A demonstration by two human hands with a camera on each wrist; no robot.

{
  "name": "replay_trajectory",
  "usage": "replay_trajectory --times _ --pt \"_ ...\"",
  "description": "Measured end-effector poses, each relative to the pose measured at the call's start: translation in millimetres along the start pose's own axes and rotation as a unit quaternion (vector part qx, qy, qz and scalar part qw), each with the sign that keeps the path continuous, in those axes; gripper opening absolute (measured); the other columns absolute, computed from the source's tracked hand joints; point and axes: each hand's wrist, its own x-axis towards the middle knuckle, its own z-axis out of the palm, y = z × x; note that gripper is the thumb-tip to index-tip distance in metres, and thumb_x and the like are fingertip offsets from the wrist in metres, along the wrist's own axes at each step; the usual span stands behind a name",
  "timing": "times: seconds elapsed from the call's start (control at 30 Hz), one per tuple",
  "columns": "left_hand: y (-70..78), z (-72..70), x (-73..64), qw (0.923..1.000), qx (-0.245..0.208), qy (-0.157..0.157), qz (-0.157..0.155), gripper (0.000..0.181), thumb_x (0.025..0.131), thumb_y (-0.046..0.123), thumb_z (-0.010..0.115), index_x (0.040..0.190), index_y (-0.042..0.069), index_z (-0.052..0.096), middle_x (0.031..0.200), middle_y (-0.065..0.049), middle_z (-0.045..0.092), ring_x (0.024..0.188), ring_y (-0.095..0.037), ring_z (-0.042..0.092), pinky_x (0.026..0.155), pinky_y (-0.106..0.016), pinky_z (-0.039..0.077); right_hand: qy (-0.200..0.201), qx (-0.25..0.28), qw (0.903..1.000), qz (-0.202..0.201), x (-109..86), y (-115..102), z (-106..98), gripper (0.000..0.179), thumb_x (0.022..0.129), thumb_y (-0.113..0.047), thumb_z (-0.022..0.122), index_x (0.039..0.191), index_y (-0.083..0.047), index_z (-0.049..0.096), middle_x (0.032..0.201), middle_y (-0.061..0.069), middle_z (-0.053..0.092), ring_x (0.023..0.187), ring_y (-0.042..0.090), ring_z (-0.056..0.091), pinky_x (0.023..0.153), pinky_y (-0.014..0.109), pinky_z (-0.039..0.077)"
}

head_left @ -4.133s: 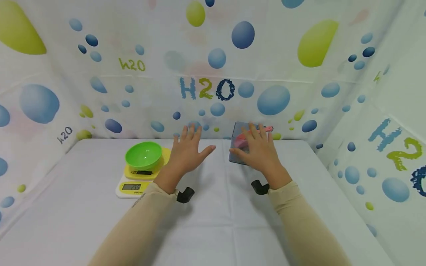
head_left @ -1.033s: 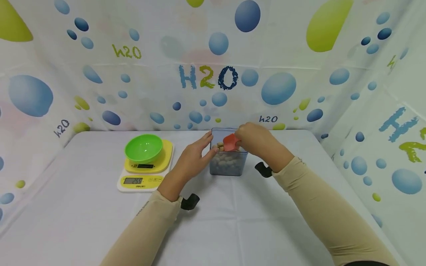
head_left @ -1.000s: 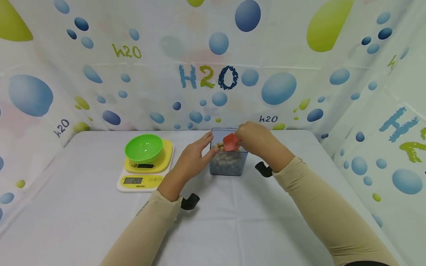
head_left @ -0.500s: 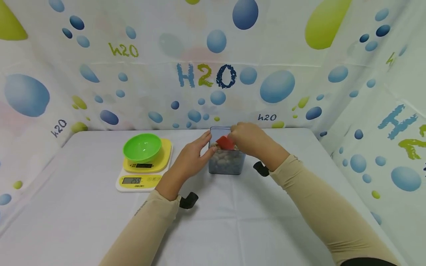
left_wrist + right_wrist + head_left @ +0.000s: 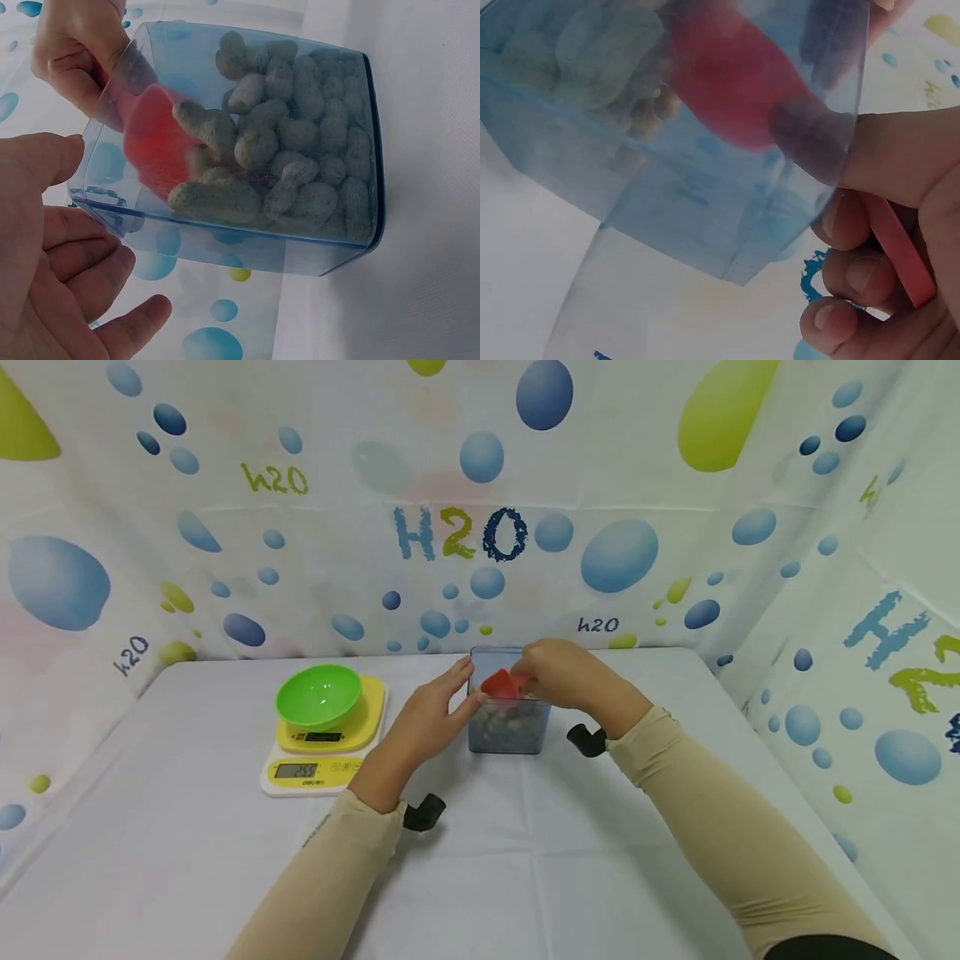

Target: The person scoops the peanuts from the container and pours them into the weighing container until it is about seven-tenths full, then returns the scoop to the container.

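Observation:
A clear bluish plastic container (image 5: 507, 745) of unshelled peanuts (image 5: 257, 146) stands on the table. My right hand (image 5: 573, 677) grips a red scoop (image 5: 499, 683) by its handle, reaching over the container's right side. In the right wrist view the thumb lies inside the wall, on the scoop (image 5: 735, 82), while the other fingers curl round the handle outside. The scoop's head is down among the top peanuts in the left wrist view. My left hand (image 5: 427, 714) rests against the container's left side, thumb at the rim and fingers loosely extended along the corner.
Left of the container, a bright green bowl (image 5: 318, 697) sits on a yellow and white kitchen scale (image 5: 307, 782), its display lit with digits. White cloth (image 5: 480, 893) covers the table, and a bubble-patterned curtain (image 5: 337, 568) hangs behind it.
Earlier both hands hovered with spread fingers. Since then the right hand has taken the scoop and the left has come to the container. Lately the scoop has shifted left and tilted among the peanuts.

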Motion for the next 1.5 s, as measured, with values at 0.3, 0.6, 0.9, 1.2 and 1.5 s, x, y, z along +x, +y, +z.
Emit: replay_trajectory --times 0.3,0.6,0.9,1.2,1.5 --pt "0.3 3.1 0.6 0.9999 -0.001 -0.005 -0.013 0.064 0.100 0.044 0.052 0.155 0.017 0.032 0.161 0.005 0.028 0.147 -0.018 0.030 0.117 -0.043 0.033 0.035 -0.021 0.9988 -0.028 -0.9 7.7 4.2 0.012 0.088 -0.014 0.075 0.099 -0.012 0.079 0.078 0.001 0.064 0.074 0.017 0.054 0.068 0.029 0.050" --pt "1.1 0.9 2.9 0.9998 -0.006 -0.003 -0.016 0.065 0.100 0.046 0.051 0.156 0.019 0.030 0.162 0.006 0.026 0.148 -0.017 0.029 0.116 -0.044 0.033 0.121 -0.171 0.9731 -0.096 -3.5 2.0 -2.3 0.023 0.082 -0.003 0.077 0.099 -0.018 0.080 0.082 0.003 0.070 0.072 0.021 0.054 0.062 0.029 0.050" --pt "3.2 3.1 4.1 0.9998 -0.008 -0.011 -0.017 0.065 0.100 0.044 0.052 0.156 0.020 0.029 0.162 0.005 0.026 0.148 -0.018 0.028 0.117 -0.044 0.032 0.042 -0.068 0.9959 -0.041 -1.0 1.7 3.8 0.015 0.086 -0.013 0.076 0.101 -0.012 0.079 0.086 0.003 0.070 0.079 0.019 0.057 0.075 0.029 0.054" --pt "3.5 1.8 4.9 0.9999 -0.001 -0.005 -0.011 0.065 0.101 0.044 0.052 0.156 0.017 0.030 0.162 0.004 0.025 0.149 -0.017 0.027 0.117 -0.043 0.032 0.024 0.011 0.9996 0.015 -2.4 5.7 0.5 0.012 0.090 -0.014 0.072 0.100 -0.010 0.078 0.087 0.003 0.070 0.078 0.020 0.058 0.075 0.033 0.053" --pt "-0.8 2.1 3.8 0.9997 -0.005 -0.004 -0.023 0.066 0.100 0.047 0.051 0.156 0.019 0.029 0.162 0.004 0.025 0.149 -0.018 0.028 0.116 -0.043 0.034 0.064 -0.090 0.9931 -0.038 2.4 -0.8 7.0 0.017 0.086 -0.013 0.077 0.103 -0.012 0.079 0.090 0.006 0.072 0.080 0.021 0.058 0.076 0.030 0.055"
